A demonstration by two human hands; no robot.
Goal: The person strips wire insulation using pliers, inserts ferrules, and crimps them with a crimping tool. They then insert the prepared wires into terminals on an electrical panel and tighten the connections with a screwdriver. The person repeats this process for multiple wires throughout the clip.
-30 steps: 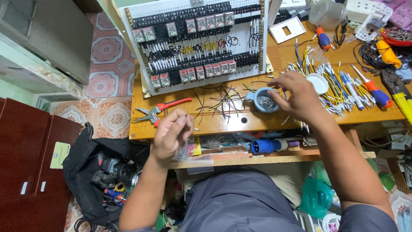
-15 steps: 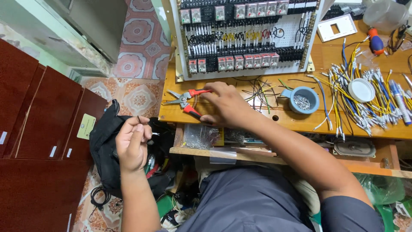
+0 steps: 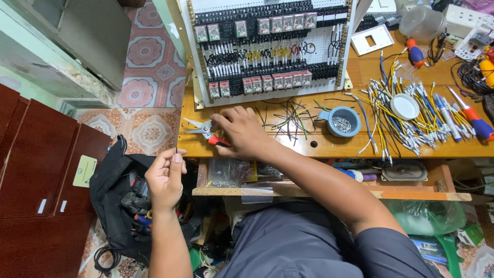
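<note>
My right hand (image 3: 241,131) lies on the wooden bench (image 3: 319,146) over the red handles of a pair of pliers (image 3: 203,129), fingers curled around them; the metal jaws stick out to the left. My left hand (image 3: 165,177) is raised below the bench's edge, thumb and fingers pinched on a thin short wire piece (image 3: 176,151). Behind the pliers stands a white control panel (image 3: 270,49) with rows of relays and terminal blocks.
Loose black wire offcuts (image 3: 288,116) lie mid-bench next to a blue cup of ferrules (image 3: 340,122). A bundle of coloured wires (image 3: 406,118), a white lid and screwdrivers (image 3: 471,118) lie to the right. A black tool bag (image 3: 121,201) sits on the tiled floor, beside a red-brown cabinet (image 3: 36,175).
My right hand swung from the blue cup leftward across the bench and closed on the pliers. My left hand stayed raised, pinching the wire. The view shifted left.
</note>
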